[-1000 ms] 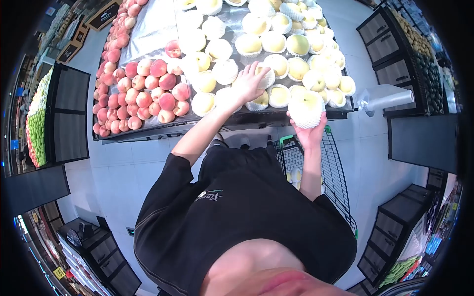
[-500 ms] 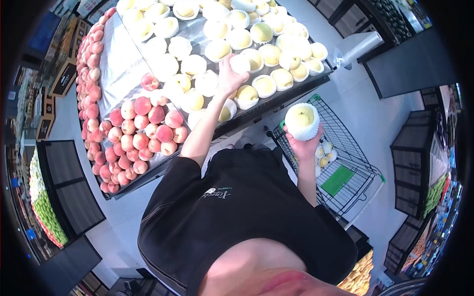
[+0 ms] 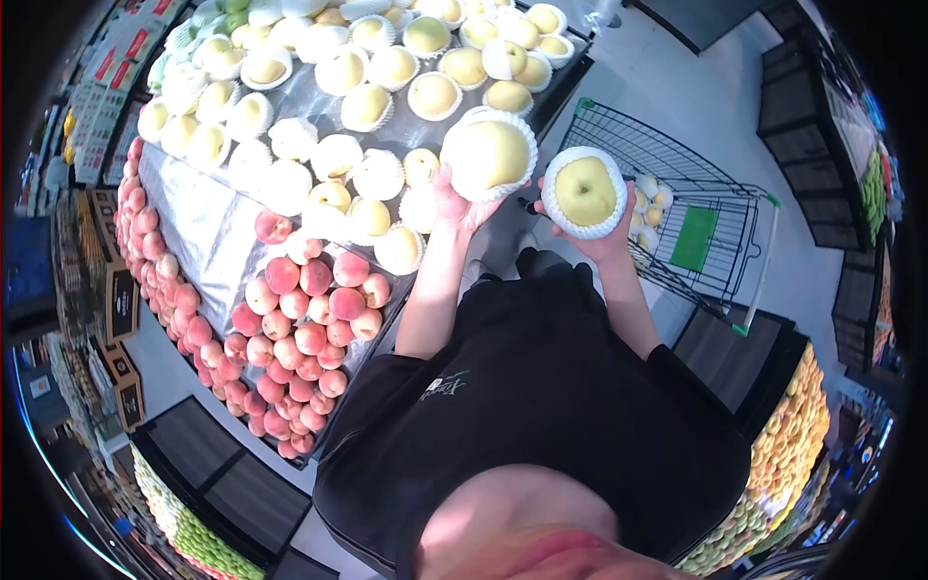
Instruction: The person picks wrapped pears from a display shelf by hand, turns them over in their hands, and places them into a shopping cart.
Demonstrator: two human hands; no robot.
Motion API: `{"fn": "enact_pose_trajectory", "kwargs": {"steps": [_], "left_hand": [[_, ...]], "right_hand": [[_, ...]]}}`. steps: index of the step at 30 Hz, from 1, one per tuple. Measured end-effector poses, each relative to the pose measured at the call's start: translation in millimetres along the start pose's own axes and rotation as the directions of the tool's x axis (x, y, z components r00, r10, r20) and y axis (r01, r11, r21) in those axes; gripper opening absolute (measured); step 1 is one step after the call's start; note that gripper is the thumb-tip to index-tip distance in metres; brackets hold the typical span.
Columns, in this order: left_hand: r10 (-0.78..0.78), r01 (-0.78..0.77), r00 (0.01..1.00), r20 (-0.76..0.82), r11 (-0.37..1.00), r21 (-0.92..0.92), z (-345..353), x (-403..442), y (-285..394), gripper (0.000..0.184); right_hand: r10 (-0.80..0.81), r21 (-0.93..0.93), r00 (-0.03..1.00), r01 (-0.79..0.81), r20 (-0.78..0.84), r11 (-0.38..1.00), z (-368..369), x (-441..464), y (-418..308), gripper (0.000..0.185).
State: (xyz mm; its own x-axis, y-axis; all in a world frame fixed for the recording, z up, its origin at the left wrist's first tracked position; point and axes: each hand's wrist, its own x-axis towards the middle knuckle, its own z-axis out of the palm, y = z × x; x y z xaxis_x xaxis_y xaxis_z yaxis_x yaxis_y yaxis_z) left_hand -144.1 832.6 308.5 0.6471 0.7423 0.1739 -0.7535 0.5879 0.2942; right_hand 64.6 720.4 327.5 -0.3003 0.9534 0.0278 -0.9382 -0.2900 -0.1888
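Each of my hands holds a large pale yellow pear in a white foam net, side by side in front of my chest. My left hand [image 3: 458, 205] is closed round the base of the left pear [image 3: 495, 155], near the edge of the fruit stand. Fingers of my right hand [image 3: 611, 240] wrap the other pear [image 3: 586, 193], whose stem end faces up. The two netted pears are close together. Behind them, the display [image 3: 333, 220] carries many similar pears in foam nets, some washed out by bright light.
Pink peaches [image 3: 309, 338] are piled on the near left part of the stand. To the right stands a wire shopping cart [image 3: 739, 237] with green trim, and several netted fruits [image 3: 650, 215] lie in it. Another produce display [image 3: 788, 425] is at lower right.
My left hand has lifted a pear off the display and brought it beside the one in my right hand. The right-hand pear has tilted toward me. My view has turned.
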Motion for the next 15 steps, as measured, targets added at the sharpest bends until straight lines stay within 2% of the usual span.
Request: {"fn": "enact_pose_trajectory", "kwargs": {"steps": [2,6,7,10,11,14,15], "left_hand": [[-0.041,0.042,0.999,0.013,0.999,-0.025,4.1,4.1,-16.2,0.112],[-0.141,0.142,0.990,0.016,0.988,-0.061,12.5,14.4,-49.7,0.111],[-0.145,0.146,0.989,0.014,0.982,-0.123,9.3,17.4,-59.9,0.101],[-0.176,0.178,0.984,0.025,0.970,-0.163,2.7,29.6,-90.6,0.094],[-0.209,0.208,0.978,0.012,0.963,-0.172,-0.1,34.5,-100.6,0.094],[-0.284,0.268,0.957,-0.053,0.942,-0.203,-8.0,45.3,-132.4,0.095],[-0.297,0.278,0.953,-0.067,0.938,-0.208,-9.1,49.5,-144.5,0.092]], "right_hand": [[-0.038,-0.135,0.999,0.039,0.016,0.990,-3.0,-13.1,-6.7,0.098],[-0.097,-0.153,0.992,0.084,-0.079,0.985,-7.7,-37.1,-11.6,0.092],[-0.122,-0.181,0.988,0.104,-0.094,0.978,-10.4,-43.5,-14.6,0.091],[-0.184,-0.214,0.965,0.143,-0.185,0.966,-20.7,-65.5,-28.9,0.089],[-0.201,-0.223,0.949,0.148,-0.242,0.964,-22.9,-74.7,-32.6,0.087],[-0.150,-0.078,0.937,0.132,-0.316,0.988,-46.1,-107.6,-44.3,0.084],[-0.156,-0.129,0.939,0.122,-0.305,0.984,-52.9,-118.3,-49.9,0.083]]}}
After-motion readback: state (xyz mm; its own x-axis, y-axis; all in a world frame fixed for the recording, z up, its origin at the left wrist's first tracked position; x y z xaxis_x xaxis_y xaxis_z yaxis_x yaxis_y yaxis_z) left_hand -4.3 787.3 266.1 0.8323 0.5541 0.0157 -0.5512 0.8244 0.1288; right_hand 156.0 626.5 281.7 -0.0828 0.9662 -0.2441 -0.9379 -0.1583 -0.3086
